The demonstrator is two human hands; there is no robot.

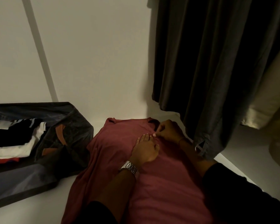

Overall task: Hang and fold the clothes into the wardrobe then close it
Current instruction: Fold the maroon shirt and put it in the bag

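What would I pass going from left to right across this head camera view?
Dark fabric storage box holding folded clothes → maroon shirt spread flat, with the left hand and right hand on it → hanging dark garment → hanging beige garment.

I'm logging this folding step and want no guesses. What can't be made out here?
- Maroon shirt: its hem runs off the head view's bottom edge.
- Right hand: its palm side is hidden, though its fingertips pinch the fabric.
- Fabric organiser: cut off by the left edge.
- Dark hanging garment: its hanger is beyond the top edge.
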